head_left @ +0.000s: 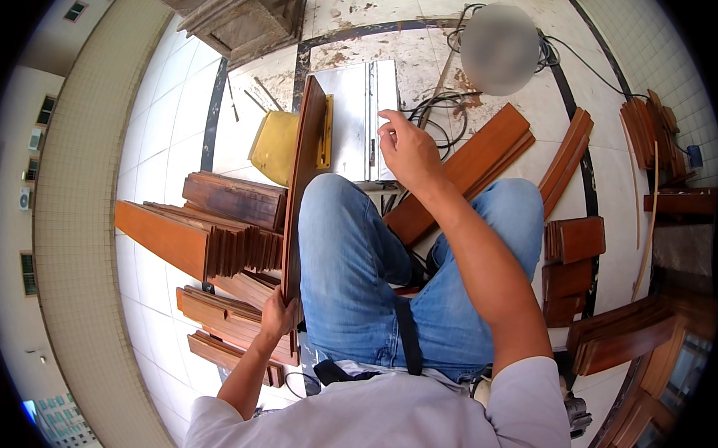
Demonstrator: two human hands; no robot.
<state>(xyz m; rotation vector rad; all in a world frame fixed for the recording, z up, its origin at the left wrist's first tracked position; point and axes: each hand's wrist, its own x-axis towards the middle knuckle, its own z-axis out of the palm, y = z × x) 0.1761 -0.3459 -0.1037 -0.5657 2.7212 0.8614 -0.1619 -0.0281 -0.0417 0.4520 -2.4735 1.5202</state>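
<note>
While the left hand (277,315) grips the near end of a long reddish-brown wooden plank (305,146), on edge beside the denim-clad left knee (332,197), the right hand (411,153) hangs, loosely curled, near a flat silver metal tabletop (347,119); yellow boxy shell (274,150), inside hidden.

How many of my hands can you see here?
2: your left hand, partly hidden, grips the near end of a long brown board; your right hand is by the right edge of the silver panel.
</note>
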